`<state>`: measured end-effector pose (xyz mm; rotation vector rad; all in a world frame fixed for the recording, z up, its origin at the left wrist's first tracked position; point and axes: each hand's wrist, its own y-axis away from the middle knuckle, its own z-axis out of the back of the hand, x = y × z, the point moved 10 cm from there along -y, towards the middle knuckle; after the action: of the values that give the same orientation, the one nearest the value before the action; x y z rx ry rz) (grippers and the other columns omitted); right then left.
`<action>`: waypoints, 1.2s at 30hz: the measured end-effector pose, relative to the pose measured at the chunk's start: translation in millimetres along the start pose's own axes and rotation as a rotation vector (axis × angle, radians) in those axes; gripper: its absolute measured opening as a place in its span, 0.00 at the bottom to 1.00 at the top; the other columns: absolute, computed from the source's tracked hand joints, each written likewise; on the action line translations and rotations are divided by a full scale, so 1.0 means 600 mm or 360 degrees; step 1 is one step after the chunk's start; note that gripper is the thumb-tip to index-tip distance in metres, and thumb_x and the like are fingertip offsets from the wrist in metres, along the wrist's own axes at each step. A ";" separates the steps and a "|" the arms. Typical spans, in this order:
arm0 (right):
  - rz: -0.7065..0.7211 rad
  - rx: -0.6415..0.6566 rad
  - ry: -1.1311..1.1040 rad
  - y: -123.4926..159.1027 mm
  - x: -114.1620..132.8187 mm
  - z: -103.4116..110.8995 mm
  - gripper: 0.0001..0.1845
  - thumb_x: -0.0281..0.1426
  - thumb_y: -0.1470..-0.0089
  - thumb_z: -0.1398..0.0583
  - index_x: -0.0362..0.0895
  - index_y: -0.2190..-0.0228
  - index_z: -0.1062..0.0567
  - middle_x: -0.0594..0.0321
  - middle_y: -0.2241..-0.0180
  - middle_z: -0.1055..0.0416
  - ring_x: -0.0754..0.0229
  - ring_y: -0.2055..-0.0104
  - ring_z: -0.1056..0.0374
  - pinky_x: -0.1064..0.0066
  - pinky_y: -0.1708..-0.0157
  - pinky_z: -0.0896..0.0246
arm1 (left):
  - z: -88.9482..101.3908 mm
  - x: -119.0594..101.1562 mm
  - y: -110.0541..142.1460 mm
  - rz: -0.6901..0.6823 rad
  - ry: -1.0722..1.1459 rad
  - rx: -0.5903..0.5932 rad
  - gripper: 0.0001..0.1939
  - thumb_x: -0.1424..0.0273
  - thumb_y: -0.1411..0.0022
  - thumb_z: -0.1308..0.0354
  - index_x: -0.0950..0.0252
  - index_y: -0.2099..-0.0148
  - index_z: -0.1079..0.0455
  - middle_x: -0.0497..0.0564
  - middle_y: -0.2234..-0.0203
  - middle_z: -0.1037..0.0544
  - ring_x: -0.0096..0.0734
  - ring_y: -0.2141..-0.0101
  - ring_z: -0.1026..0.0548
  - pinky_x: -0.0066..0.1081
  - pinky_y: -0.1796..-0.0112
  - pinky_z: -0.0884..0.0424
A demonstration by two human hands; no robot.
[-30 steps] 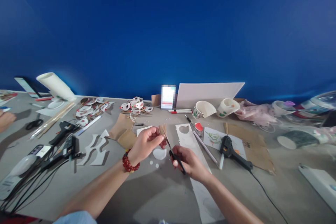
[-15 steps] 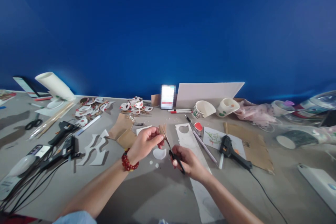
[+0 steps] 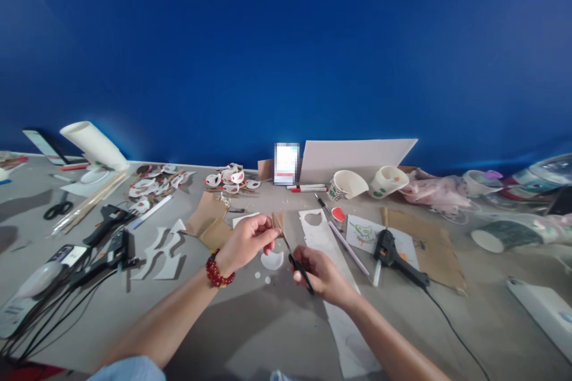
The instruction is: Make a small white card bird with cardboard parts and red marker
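Left hand (image 3: 245, 244): closed in a pinch, fingertips apparently on a small brown piece (image 3: 277, 220); judged a steadying grip near the blades.
Right hand (image 3: 325, 277): gripping black-handled scissors (image 3: 308, 284), blades angled towards the left fingertips; judged so held to bring the edge to the piece. Blade opening: cannot tell.
Brown piece: between the hands, beside the blades; how far they bite into it cannot be told.
White cut-out (image 3: 272, 260): flat on the counter (image 3: 214, 339) below the left fingertips, likely laid there to free the fingers.
Lit screen (image 3: 286, 165): upright behind the hands, facing the wearer, presumably for viewing.
Bird-like cut-outs (image 3: 236, 177): grouped left of the screen, likely to keep them together.
Glue gun (image 3: 388, 250): on the right, nozzle end over a sketched sheet (image 3: 361, 232); within reach, by judgement.
White strip (image 3: 324, 238): runs beneath the right forearm, notched at its far end.
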<state>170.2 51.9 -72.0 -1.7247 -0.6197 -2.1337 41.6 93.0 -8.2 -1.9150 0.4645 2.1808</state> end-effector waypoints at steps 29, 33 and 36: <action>0.0062 -0.0036 0.0128 -0.005 -0.006 0.001 0.32 0.62 0.54 0.43 0.45 0.74 0.39 0.70 0.80 0.43 0.65 0.77 0.49 0.75 0.79 0.55 | -0.001 -0.001 -0.001 -0.0004 0.0010 -0.0039 0.15 0.59 0.39 0.43 0.65 0.71 0.36 0.45 0.80 0.27 0.24 0.80 0.30 0.26 0.73 0.32; 0.0049 0.0001 0.0080 -0.003 0.002 -0.003 0.32 0.63 0.53 0.44 0.45 0.73 0.39 0.69 0.79 0.42 0.66 0.77 0.49 0.75 0.79 0.56 | 0.001 -0.001 -0.001 -0.0005 -0.0007 -0.0040 0.15 0.60 0.40 0.42 0.65 0.72 0.36 0.46 0.80 0.27 0.24 0.80 0.30 0.25 0.73 0.32; 0.0051 0.0010 0.0063 -0.003 0.006 -0.006 0.34 0.64 0.55 0.43 0.44 0.73 0.39 0.70 0.79 0.43 0.66 0.77 0.50 0.75 0.79 0.56 | -0.001 0.000 -0.001 0.0001 -0.0020 -0.0019 0.14 0.60 0.40 0.42 0.65 0.71 0.35 0.46 0.80 0.26 0.24 0.80 0.30 0.25 0.74 0.33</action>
<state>165.8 51.6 -69.1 -1.6740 -0.5834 -2.1364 42.1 93.2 -8.4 -1.9067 0.4509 2.1996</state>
